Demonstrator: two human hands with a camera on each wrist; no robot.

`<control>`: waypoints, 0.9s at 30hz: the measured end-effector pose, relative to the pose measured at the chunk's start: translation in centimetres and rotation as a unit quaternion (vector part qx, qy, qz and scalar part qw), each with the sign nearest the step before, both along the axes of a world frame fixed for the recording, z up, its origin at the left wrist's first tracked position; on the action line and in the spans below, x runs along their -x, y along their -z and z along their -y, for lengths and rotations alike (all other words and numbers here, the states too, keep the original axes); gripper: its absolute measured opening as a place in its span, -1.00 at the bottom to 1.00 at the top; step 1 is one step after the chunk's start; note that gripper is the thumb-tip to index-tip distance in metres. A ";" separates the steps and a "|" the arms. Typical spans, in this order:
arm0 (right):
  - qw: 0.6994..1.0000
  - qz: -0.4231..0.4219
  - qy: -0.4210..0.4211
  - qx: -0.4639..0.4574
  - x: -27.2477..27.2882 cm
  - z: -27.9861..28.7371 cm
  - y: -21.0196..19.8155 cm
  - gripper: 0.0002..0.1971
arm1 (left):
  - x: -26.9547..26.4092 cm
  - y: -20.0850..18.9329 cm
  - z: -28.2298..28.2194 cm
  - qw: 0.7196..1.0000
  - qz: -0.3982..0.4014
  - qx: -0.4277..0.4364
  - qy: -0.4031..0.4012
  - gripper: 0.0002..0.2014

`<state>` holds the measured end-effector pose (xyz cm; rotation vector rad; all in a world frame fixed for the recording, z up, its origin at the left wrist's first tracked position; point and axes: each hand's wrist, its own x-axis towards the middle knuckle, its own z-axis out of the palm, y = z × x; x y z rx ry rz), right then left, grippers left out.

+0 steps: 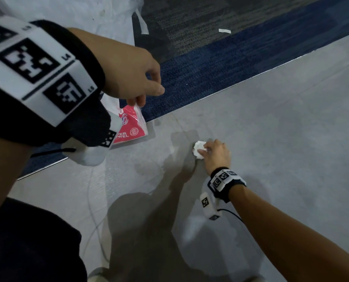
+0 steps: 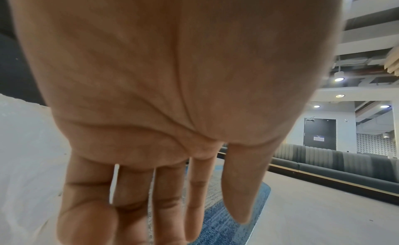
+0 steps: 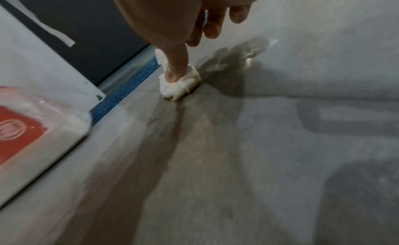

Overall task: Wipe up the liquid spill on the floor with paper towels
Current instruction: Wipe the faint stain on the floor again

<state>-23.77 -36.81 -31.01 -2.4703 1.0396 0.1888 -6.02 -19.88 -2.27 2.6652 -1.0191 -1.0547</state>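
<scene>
My right hand (image 1: 207, 151) reaches down to the grey floor (image 1: 281, 129) and grips a crumpled white paper towel wad (image 1: 198, 152), pressing it onto the wet patch (image 1: 179, 139). In the right wrist view the thumb (image 3: 175, 67) digs into the wad (image 3: 185, 84), the other fingers are lifted off it, and the spill (image 3: 235, 67) shines beyond it. My left hand (image 1: 149, 96) hangs raised near the camera above the red paper towel pack (image 1: 132, 129); its palm (image 2: 151, 78) faces the left wrist camera with straight fingers holding nothing.
Blue and grey carpet (image 1: 210, 64) borders the floor along a metal strip. A white plastic sheet (image 1: 108, 17) lies behind the pack (image 3: 32, 132). A thin cable (image 1: 92, 200) runs over the floor near my dark trouser leg (image 1: 27, 241). A long grey bench (image 2: 345, 165) stands far off.
</scene>
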 end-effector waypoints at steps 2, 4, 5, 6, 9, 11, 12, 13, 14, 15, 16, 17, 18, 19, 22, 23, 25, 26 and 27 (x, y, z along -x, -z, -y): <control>0.999 -0.004 -0.035 0.010 -0.2 -1.5 -0.3 -0.81 | 0.1 0.1 0.3 1.000 -0.001 0.002 0.003 -0.72; 0.995 0.001 -0.097 0.024 0.0 -2.7 -0.5 -0.86 | 0.3 0.1 0.6 1.000 -0.006 0.000 0.005 -0.72; 0.990 0.010 -0.137 0.032 0.4 -3.2 -0.6 -0.86 | 0.3 0.2 0.7 1.000 -0.008 0.000 0.005 -0.72; 0.983 0.018 -0.178 0.042 0.8 -3.4 -0.8 -0.86 | 0.3 0.2 0.8 1.000 -0.009 0.000 0.004 -0.72; 0.963 0.022 -0.257 0.078 1.5 -2.7 -1.2 -0.90 | 0.3 0.1 0.8 1.000 -0.012 0.008 0.000 -0.72; 0.968 0.014 -0.236 0.083 1.6 -1.3 -1.4 -0.92 | 0.2 0.0 0.8 1.000 -0.013 0.009 -0.001 -0.71; 0.977 0.022 -0.198 0.074 1.5 -0.4 -1.5 -0.91 | 0.2 0.0 0.7 1.000 -0.015 0.010 -0.001 -0.71; 0.987 0.040 -0.146 0.061 1.4 0.7 -1.6 -0.89 | 0.2 0.0 0.7 1.000 -0.017 0.010 -0.002 -0.70; 0.993 0.057 -0.092 0.050 1.4 1.8 -1.7 -0.86 | 0.2 0.0 0.6 1.000 -0.018 0.010 -0.004 -0.71; 0.996 0.060 -0.048 0.044 1.4 2.8 -1.8 -0.82 | 0.2 -0.1 0.6 1.000 -0.017 0.010 -0.006 -0.71; 0.998 0.051 -0.019 0.044 1.5 3.7 -1.9 -0.79 | 0.2 -0.1 0.5 1.000 -0.016 0.011 -0.006 -0.71; 0.998 0.035 -0.003 0.044 1.8 4.3 -1.8 -0.77 | 0.2 0.0 0.5 1.000 -0.015 0.012 -0.005 -0.71; 0.999 0.018 0.008 0.043 2.1 4.7 -1.6 -0.76 | 0.2 0.0 0.5 1.000 -0.014 0.012 -0.002 -0.71; 0.999 0.003 0.016 0.040 2.6 4.7 -1.3 -0.75 | 0.1 0.1 0.5 1.000 -0.013 0.012 0.000 -0.72; 0.998 -0.001 0.060 0.019 3.8 3.9 -0.2 -0.76 | 0.0 0.3 0.3 1.000 -0.010 0.010 0.001 -0.72; 0.997 0.004 0.073 0.012 3.9 3.5 0.0 -0.76 | -0.1 0.3 0.3 1.000 -0.011 0.013 -0.002 -0.72; 0.998 0.009 0.066 0.001 3.6 2.3 0.2 -0.76 | 0.0 0.4 0.3 1.000 -0.012 0.016 -0.004 -0.71; 0.998 0.011 0.055 -0.003 3.3 1.7 0.3 -0.77 | 0.0 0.3 0.4 1.000 -0.012 0.015 -0.004 -0.71; 0.999 0.013 0.044 -0.008 3.1 1.0 0.4 -0.77 | 0.0 0.3 0.4 1.000 -0.012 0.014 -0.005 -0.71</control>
